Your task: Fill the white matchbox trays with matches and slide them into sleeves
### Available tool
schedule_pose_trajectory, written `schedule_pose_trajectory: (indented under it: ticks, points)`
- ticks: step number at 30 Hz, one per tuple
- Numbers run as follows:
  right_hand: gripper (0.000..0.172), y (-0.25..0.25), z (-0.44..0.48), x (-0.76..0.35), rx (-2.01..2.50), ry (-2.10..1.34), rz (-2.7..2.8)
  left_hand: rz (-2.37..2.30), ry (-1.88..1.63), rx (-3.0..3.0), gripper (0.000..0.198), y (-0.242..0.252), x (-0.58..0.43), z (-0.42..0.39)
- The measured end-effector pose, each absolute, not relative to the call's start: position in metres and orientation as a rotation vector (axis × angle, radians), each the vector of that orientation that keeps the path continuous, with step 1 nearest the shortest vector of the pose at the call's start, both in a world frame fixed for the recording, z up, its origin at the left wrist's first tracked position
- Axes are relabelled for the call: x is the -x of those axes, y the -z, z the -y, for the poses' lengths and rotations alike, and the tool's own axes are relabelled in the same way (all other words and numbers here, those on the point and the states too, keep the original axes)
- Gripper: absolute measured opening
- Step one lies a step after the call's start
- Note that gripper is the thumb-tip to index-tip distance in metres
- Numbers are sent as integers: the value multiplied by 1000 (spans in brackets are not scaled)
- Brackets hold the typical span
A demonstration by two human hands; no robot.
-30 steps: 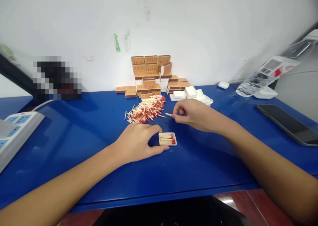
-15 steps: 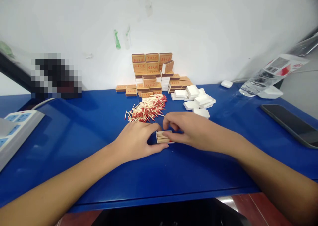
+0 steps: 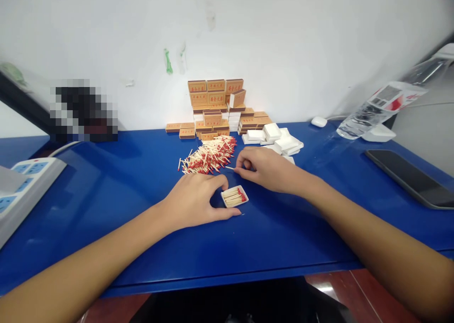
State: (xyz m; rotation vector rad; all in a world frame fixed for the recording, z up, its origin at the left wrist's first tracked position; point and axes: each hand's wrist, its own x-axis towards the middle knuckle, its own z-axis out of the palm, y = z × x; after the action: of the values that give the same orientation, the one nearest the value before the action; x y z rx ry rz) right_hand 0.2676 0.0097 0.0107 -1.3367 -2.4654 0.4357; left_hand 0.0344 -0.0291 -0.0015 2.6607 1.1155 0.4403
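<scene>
A small white matchbox tray holding several red-tipped matches lies on the blue table. My left hand curls round the tray's left side, with finger and thumb touching it. My right hand rests just beyond the tray, fingers pinched on a single match at the edge of the loose match pile.
Stacked tan matchbox sleeves stand against the wall, with white inner trays heaped to their right. A power strip sits at the far left. A phone, a plastic bottle and an earbud case lie at the right.
My right hand left the tray, where it was half a second ago, and moved back to the pile's edge, pinching a match. The tray is turned slightly. My left hand stayed.
</scene>
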Motion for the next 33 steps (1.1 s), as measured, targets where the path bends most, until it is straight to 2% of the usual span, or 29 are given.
schedule_pose_trajectory:
  ticks: [3,7,12,17,24,33]
  points:
    - [15,-28,0,-276,1215,-591,2531,-1119,-443,-2651,40,1,-34,28]
    - [8,-38,19,-273,1129,-707,2657,-1119,-446,-2643,38,1,-34,27]
    - [11,-34,29,-263,1123,-615,2671,-1117,-427,-2654,39,0,-34,28]
    - [11,-28,5,-267,1299,-476,2401,-1100,-413,-2654,37,1,-33,28]
    - [18,-15,-21,-246,1465,-511,2193,-1015,-369,-2653,38,2,-34,32]
    - [7,-14,-24,-230,1555,-319,2298,-1013,-347,-2657,38,1,-33,33]
